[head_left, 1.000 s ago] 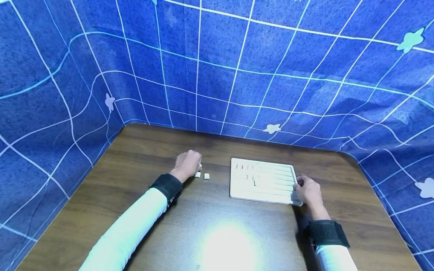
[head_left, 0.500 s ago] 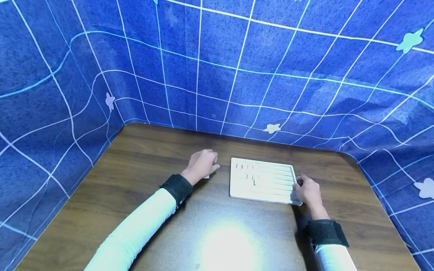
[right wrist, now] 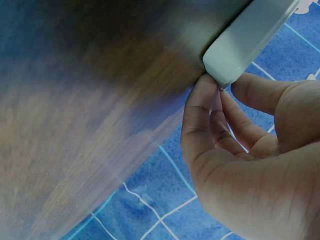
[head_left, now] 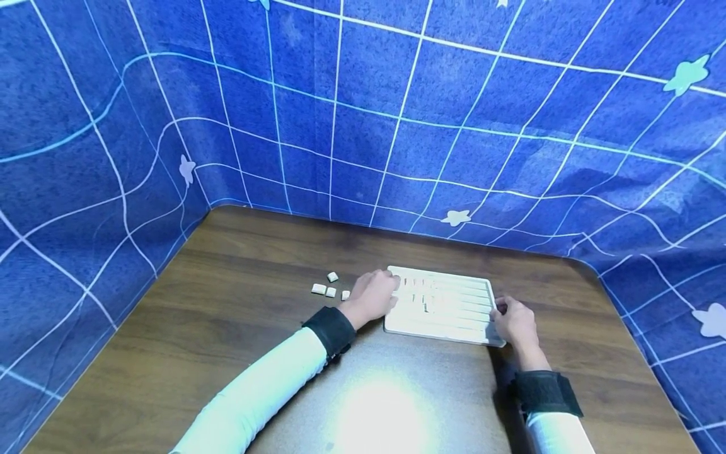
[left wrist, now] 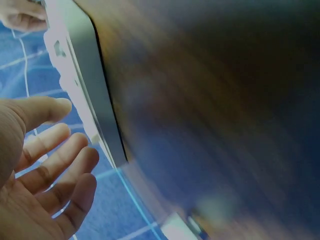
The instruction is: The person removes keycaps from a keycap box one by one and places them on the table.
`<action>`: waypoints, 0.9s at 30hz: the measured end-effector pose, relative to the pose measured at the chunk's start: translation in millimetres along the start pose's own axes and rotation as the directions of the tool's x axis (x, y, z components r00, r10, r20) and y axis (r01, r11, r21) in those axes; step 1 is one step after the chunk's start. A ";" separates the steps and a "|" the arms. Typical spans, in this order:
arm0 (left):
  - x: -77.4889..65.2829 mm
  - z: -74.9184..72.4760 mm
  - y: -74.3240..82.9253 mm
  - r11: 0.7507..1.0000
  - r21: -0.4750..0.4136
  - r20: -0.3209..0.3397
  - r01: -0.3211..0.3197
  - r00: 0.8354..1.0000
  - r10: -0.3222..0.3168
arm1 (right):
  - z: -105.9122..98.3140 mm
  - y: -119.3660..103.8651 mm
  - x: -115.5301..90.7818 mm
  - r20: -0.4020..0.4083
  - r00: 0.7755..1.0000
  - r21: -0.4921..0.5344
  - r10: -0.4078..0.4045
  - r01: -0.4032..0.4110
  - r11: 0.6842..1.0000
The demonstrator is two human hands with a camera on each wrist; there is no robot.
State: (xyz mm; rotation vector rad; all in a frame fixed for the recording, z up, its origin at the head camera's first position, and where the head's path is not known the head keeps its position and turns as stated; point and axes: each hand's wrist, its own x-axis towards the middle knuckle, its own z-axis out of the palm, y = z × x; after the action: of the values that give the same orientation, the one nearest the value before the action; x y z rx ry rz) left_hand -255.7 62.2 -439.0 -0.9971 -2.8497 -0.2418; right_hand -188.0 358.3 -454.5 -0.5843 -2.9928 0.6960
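A white ribbed tray (head_left: 437, 330) lies on the table with several small white tiles standing in its rows toward the left. My left hand (head_left: 374, 294) reaches over the tray's left edge. In the left wrist view the left hand (left wrist: 45, 175) has its thumb and fingers apart beside the tray's side wall (left wrist: 97, 85), with nothing between them. At the tray's right end is my right hand (head_left: 515, 321). The right wrist view shows this right hand (right wrist: 235, 130) pinching the corner of the tray (right wrist: 237, 55) between thumb and fingers.
Several loose white tiles, among them one tile (head_left: 318, 289), lie on the brown wooden table (head_left: 255, 265) left of the left hand. A blue curtain (head_left: 363, 126) with white lines and stars hangs behind the table. Bright glare covers the table's front middle.
My left hand has moved right, from the loose tiles to the tray's left edge, uncovering those tiles. My right hand has stayed on the tray's right end.
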 end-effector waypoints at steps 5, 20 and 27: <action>4.7 6.4 16.6 0.998 0.040 -0.011 -0.046 0.999 0.046 | -0.2 1.6 -0.6 0.002 1.000 0.000 -0.012 0.012 1.000; 16.8 20.4 40.8 1.000 0.007 0.016 -0.015 1.000 0.014 | -1.0 -0.5 -2.9 -0.020 0.999 0.015 -0.040 0.041 0.999; 19.2 23.5 44.7 1.000 0.003 0.022 -0.004 1.000 0.004 | 0.3 1.7 -3.6 -0.030 0.999 0.009 -0.043 0.043 0.999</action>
State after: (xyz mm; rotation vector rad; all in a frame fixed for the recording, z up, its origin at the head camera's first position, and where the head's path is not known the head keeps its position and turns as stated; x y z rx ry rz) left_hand -243.9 112.8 -454.0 -1.0113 -2.8663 -0.2270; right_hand -184.0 358.3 -455.2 -0.5234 -2.9637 0.6917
